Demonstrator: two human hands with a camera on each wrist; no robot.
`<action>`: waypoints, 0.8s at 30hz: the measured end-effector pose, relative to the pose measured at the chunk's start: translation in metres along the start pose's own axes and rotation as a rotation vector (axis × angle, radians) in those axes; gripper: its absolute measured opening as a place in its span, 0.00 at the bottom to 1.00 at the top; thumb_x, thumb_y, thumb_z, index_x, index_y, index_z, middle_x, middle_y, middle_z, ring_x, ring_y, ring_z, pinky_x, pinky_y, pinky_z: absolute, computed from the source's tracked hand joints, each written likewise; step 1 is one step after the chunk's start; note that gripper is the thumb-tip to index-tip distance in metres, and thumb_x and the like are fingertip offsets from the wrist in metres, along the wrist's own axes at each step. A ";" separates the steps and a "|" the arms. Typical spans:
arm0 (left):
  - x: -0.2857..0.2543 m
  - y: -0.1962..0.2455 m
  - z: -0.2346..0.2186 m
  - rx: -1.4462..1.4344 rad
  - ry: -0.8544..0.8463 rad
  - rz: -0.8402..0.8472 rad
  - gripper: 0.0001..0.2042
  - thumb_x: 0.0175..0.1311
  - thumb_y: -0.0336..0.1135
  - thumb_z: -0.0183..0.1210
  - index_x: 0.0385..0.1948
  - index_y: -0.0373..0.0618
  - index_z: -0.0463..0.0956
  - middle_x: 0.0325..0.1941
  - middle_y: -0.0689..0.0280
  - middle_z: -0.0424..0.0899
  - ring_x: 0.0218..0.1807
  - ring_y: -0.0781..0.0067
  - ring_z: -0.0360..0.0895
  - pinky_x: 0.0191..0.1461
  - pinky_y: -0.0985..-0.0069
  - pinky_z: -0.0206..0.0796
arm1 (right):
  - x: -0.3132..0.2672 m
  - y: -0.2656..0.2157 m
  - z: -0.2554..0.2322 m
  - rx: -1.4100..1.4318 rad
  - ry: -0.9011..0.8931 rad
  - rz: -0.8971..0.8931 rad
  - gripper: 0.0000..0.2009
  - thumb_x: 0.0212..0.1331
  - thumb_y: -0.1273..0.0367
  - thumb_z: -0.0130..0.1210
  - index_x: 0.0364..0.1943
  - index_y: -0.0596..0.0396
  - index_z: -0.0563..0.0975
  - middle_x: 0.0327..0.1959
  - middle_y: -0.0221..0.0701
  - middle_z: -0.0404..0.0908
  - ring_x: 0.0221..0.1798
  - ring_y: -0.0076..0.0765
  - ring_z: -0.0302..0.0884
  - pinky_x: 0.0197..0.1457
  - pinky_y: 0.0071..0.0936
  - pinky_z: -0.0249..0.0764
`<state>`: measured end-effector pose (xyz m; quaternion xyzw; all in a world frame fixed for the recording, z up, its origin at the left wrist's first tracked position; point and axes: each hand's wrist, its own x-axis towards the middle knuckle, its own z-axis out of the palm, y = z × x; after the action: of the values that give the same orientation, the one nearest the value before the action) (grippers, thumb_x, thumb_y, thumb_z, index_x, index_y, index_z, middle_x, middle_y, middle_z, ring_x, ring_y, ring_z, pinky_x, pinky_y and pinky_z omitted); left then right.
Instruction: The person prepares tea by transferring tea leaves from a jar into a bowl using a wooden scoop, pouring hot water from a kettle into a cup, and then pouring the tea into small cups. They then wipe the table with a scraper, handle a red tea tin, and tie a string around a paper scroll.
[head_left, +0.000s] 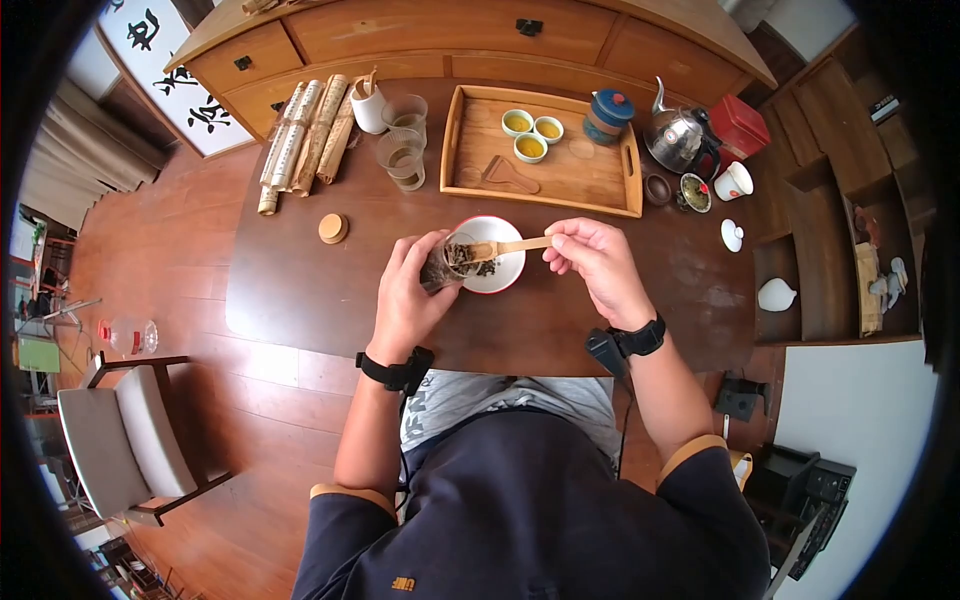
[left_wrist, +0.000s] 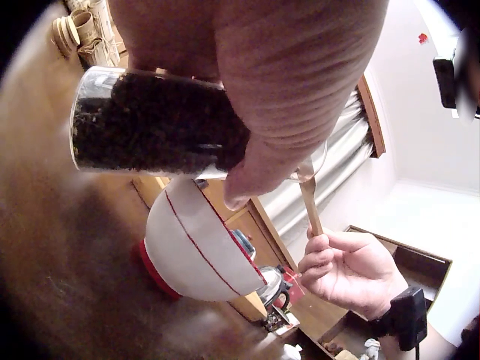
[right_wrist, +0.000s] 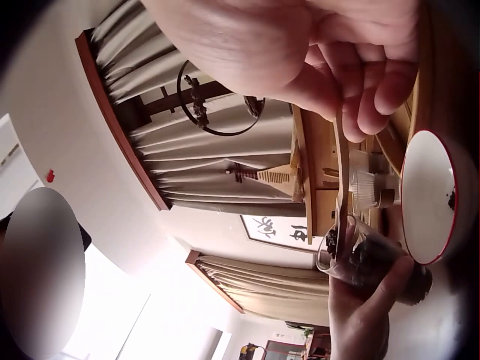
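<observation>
The left hand [head_left: 408,295] grips a clear glass jar [left_wrist: 150,124] of dark tea leaves, tilted nearly on its side at the left of a white bowl [head_left: 508,268] with a red rim. Between thumb and fingers, the right hand [head_left: 600,268] pinches the end of a light wooden scoop [head_left: 522,244]. The scoop's other end lies in the jar's mouth among the leaves, as the right wrist view shows too. Some dark leaves [right_wrist: 451,199] lie inside the bowl. In the left wrist view, the right hand [left_wrist: 352,274] is beyond the jar.
A round wooden lid [head_left: 333,228] lies left of the bowl. Behind are bamboo scrolls [head_left: 305,135], glass cups [head_left: 402,158] and a wooden tray [head_left: 540,200] bearing three small tea cups and a blue jar. At the right stand a metal kettle [head_left: 677,138], a paper cup and a white lid.
</observation>
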<state>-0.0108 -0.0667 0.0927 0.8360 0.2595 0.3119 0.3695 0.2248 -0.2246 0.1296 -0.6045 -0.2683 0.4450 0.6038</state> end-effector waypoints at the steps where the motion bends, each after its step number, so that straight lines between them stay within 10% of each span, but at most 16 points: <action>1: 0.000 0.001 0.000 -0.008 0.001 -0.011 0.31 0.49 0.23 0.72 0.61 0.42 0.75 0.55 0.56 0.81 0.56 0.52 0.81 0.60 0.64 0.75 | -0.001 0.000 -0.002 0.003 0.009 -0.007 0.08 0.73 0.72 0.58 0.49 0.61 0.83 0.36 0.32 0.87 0.36 0.23 0.82 0.43 0.22 0.77; 18: -0.006 -0.026 0.013 -0.116 0.173 -0.040 0.32 0.51 0.24 0.74 0.62 0.40 0.74 0.55 0.56 0.81 0.56 0.56 0.81 0.62 0.66 0.73 | -0.016 0.015 -0.001 -0.614 0.222 -0.390 0.05 0.68 0.76 0.62 0.43 0.61 0.86 0.33 0.31 0.87 0.33 0.21 0.83 0.37 0.23 0.76; 24: -0.009 -0.039 0.014 -0.347 0.210 -0.182 0.30 0.54 0.24 0.73 0.62 0.37 0.74 0.60 0.56 0.81 0.62 0.64 0.80 0.67 0.68 0.72 | -0.022 -0.001 0.016 -0.835 0.155 -0.641 0.06 0.60 0.79 0.64 0.41 0.60 0.86 0.35 0.40 0.87 0.35 0.45 0.84 0.38 0.35 0.80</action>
<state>-0.0148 -0.0559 0.0516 0.6960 0.3135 0.4024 0.5053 0.2011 -0.2357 0.1375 -0.7123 -0.5483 0.0475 0.4356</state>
